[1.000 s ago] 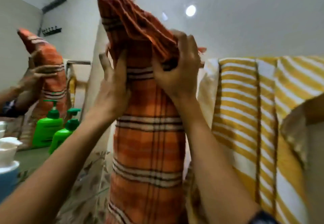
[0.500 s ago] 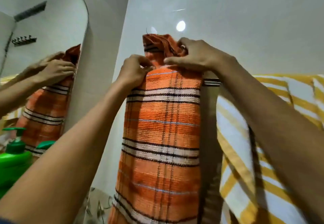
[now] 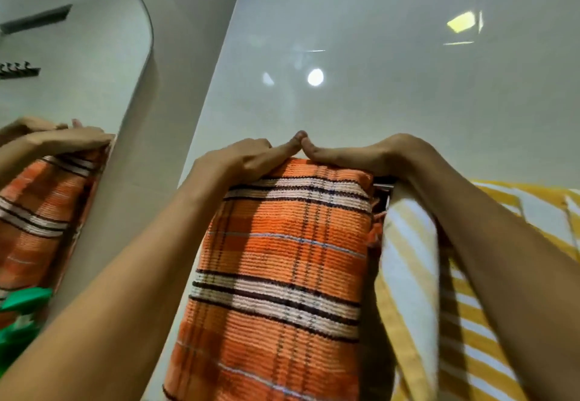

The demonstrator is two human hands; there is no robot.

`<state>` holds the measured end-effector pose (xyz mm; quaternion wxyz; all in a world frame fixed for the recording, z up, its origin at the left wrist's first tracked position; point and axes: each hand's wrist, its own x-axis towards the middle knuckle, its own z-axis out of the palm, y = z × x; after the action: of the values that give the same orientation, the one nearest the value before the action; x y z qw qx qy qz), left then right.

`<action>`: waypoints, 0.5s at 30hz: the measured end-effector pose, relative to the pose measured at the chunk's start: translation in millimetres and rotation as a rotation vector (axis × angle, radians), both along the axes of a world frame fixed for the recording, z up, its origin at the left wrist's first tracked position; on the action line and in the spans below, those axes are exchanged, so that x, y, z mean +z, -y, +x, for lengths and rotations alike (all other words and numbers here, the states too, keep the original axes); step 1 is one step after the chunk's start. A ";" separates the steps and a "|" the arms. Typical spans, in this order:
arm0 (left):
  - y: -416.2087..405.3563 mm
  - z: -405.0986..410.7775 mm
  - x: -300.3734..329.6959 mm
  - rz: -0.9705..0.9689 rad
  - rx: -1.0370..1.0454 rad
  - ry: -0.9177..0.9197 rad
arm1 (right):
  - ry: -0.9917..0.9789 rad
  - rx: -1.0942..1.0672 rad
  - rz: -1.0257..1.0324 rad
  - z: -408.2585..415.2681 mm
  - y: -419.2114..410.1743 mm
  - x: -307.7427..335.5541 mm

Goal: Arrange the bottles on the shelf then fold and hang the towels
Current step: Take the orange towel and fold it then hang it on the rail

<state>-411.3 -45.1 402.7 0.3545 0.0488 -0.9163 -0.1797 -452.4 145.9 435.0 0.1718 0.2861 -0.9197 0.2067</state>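
An orange plaid towel (image 3: 282, 259) hangs folded over a metal rail (image 3: 384, 186) on the white wall. Both my hands sit on its top fold. My left hand (image 3: 238, 162) grips the left part of the fold with bent knuckles. Over the right part lies my right hand (image 3: 361, 156), its fingers wrapped over the far side and out of sight. The two thumb tips touch above the middle of the towel. The front flap hangs straight down between my forearms.
A yellow and white striped towel (image 3: 502, 275) hangs on the same rail, right of the orange one and under my right forearm. A mirror (image 3: 62, 55) on the left reflects my hands and the towel. A green pump bottle (image 3: 22, 306) shows at the lower left edge.
The bunched top end of the orange towel has gone down behind the rail. My hands have dropped onto the fold and come together until the thumbs meet. The view has tilted upward.
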 end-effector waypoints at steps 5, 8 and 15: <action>-3.5 -0.3 2.4 -0.003 0.018 0.024 | -0.155 -0.170 0.185 13.5 0.1 8.8; -3.0 -0.1 -12.4 -0.108 0.157 -0.426 | -0.271 0.138 0.333 17.5 2.0 7.8; 17.8 10.6 -55.2 0.089 -0.065 -0.600 | -0.436 0.405 0.282 3.0 -17.7 7.4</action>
<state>-400.7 -62.9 347.5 0.6010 -0.0202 -0.7630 -0.2374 -449.3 163.6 442.4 0.2787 0.5216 -0.8053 0.0412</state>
